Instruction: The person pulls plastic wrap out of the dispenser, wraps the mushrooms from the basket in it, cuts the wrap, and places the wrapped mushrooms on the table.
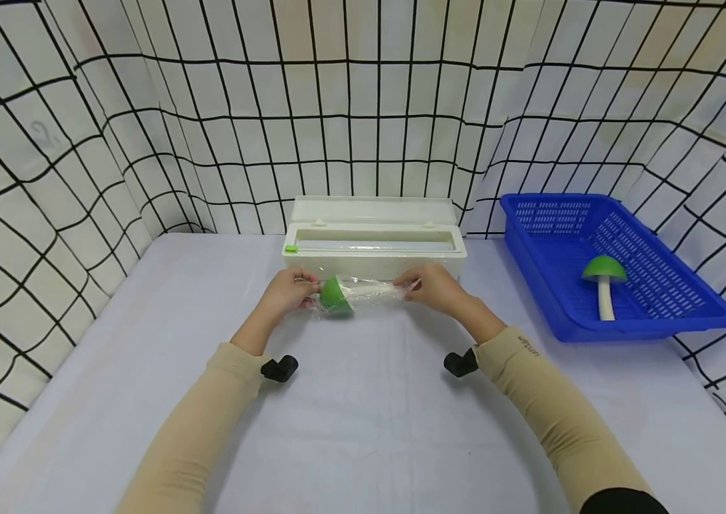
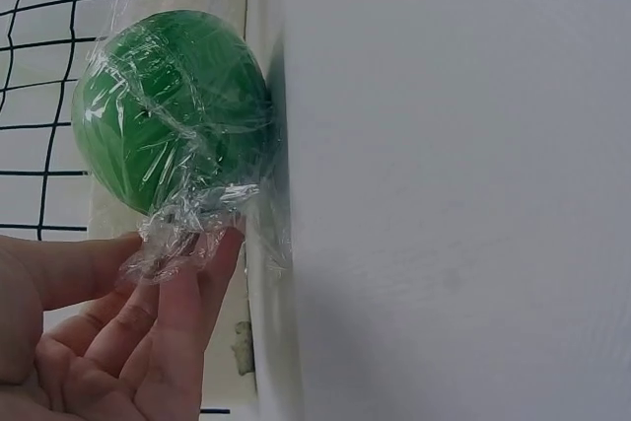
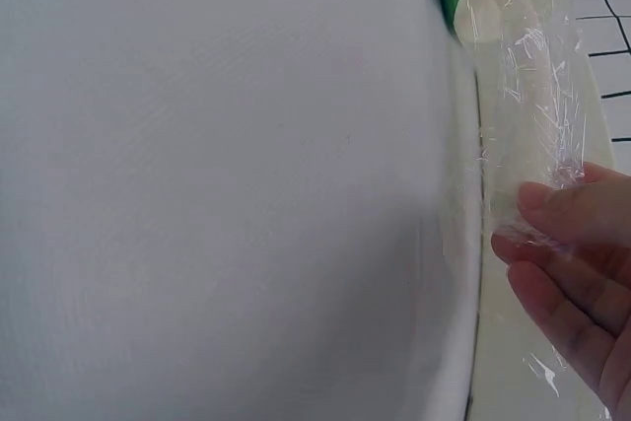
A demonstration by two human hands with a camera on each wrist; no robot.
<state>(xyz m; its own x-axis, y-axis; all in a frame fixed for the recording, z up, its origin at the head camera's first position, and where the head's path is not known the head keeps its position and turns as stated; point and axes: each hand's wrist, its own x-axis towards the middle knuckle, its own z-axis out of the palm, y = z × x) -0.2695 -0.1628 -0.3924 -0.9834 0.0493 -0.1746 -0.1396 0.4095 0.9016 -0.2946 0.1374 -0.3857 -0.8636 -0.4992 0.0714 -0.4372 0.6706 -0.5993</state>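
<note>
A toy mushroom with a green cap (image 1: 334, 297) and a pale stem lies sideways, wrapped in clear plastic film (image 1: 372, 288), just in front of a white film dispenser (image 1: 375, 263). At the cap end, my left hand (image 1: 287, 290) pinches bunched film between thumb and fingers; the left wrist view shows the gathered film (image 2: 182, 234) beneath the domed cap (image 2: 173, 105). My right hand (image 1: 435, 287) pinches the film past the stem end. Seen from the right wrist, thumb and index finger press the film (image 3: 547, 96) together around or beyond the stem's tip; which one is unclear.
A blue plastic basket (image 1: 536, 303) stands at the right, with another green-capped mushroom (image 1: 604, 275) inside. The dispenser's lid (image 1: 374, 210) is raised, and a green slider (image 1: 291, 248) sits at its left. Black wire grid (image 1: 378, 116) encloses the white table (image 1: 363, 428).
</note>
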